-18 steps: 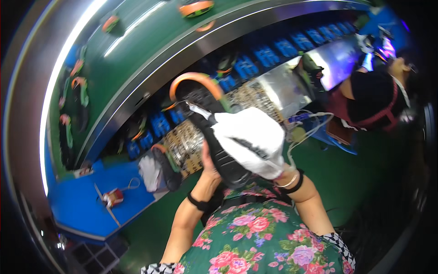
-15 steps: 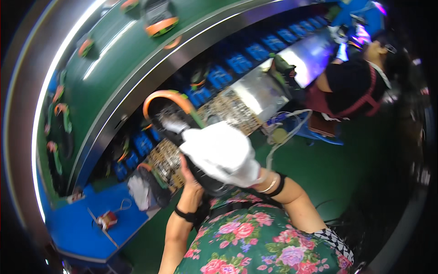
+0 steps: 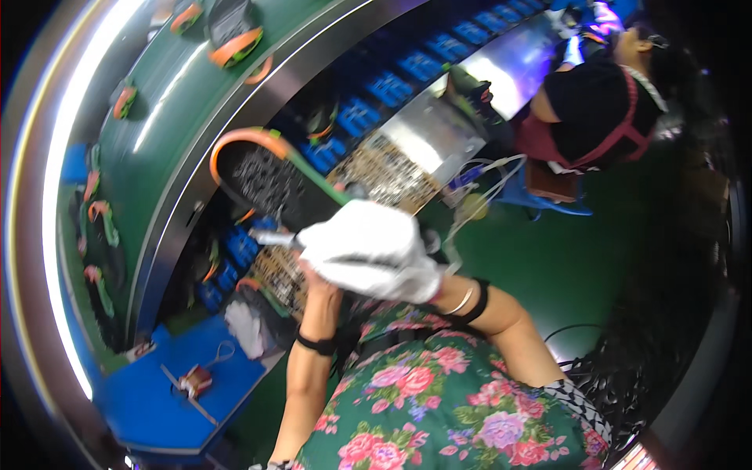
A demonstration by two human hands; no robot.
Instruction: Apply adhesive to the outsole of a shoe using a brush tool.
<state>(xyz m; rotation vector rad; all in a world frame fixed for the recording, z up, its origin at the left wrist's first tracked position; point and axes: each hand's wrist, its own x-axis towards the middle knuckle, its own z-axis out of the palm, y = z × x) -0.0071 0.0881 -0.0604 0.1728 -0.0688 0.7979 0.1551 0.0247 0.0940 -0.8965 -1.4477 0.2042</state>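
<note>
A large black shoe part with an orange and green rim is held up in front of me, toe end pointing up and left. My left hand grips it from below, its fingers partly hidden. Loose white cloth, seemingly a glove, covers my right hand, which is bunched over the near end. From that hand a slim pale tool sticks out to the left beside the shoe part; its kind is too blurred to tell.
A green conveyor with a metal edge carries several similar shoe parts. Blue racks line its near side. A blue table stands at lower left, with a grey-white cloth beside it. A co-worker sits at upper right.
My gloved right hand and the pale tool have drawn back from over the shoe part toward its left side. The shoe part has shifted left and up in view.
</note>
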